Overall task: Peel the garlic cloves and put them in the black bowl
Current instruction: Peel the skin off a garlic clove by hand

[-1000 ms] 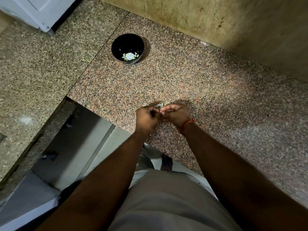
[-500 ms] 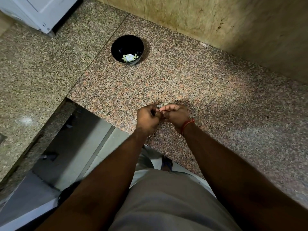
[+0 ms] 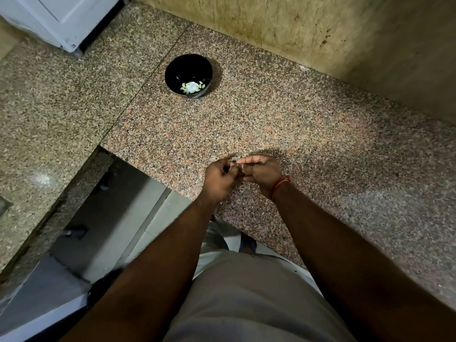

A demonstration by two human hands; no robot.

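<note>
A black bowl (image 3: 188, 75) stands on the granite counter (image 3: 271, 114), far from my hands, with several pale peeled garlic cloves (image 3: 192, 87) at its bottom. My left hand (image 3: 219, 180) and my right hand (image 3: 262, 172) meet just above the counter near its front edge. Both pinch one small garlic clove (image 3: 234, 161) between their fingertips; only a pale sliver of it shows. A red thread band circles my right wrist.
A white appliance (image 3: 64, 18) sits at the far left corner. A beige wall (image 3: 345, 40) backs the counter. The counter is L-shaped, and its cut-out drops to the floor (image 3: 111, 218) left of my hands.
The hands stay together on the clove, with only small finger shifts. The bowl has not moved.
</note>
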